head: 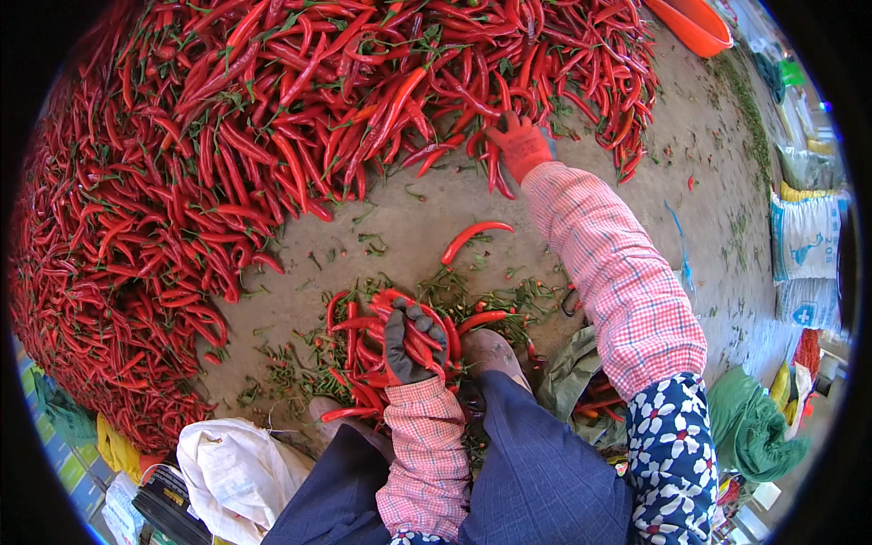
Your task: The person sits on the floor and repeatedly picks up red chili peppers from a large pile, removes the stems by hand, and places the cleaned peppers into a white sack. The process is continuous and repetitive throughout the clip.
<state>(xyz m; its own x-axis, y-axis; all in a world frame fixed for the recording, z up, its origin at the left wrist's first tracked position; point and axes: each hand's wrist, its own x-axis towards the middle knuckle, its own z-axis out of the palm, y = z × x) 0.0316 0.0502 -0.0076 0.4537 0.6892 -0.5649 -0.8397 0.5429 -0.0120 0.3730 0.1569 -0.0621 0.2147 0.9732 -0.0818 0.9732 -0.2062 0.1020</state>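
My left hand, in a dark-coated glove, is palm up between my shoes with its fingers curled around several red chili peppers. More red chilies and cut green stems lie around and under it. My right hand, in a red glove, reaches out to the near edge of a large heap of red chilies. Its fingertips touch peppers there and are partly hidden, so its grip is unclear. A single curved chili lies on the concrete floor between the hands.
A white woven sack stands by my left leg. Beside my right leg, an open grey-green sack has chilies in it. An orange plastic scoop or basin lies at top right. Printed white sacks and a green bag stand at the right.
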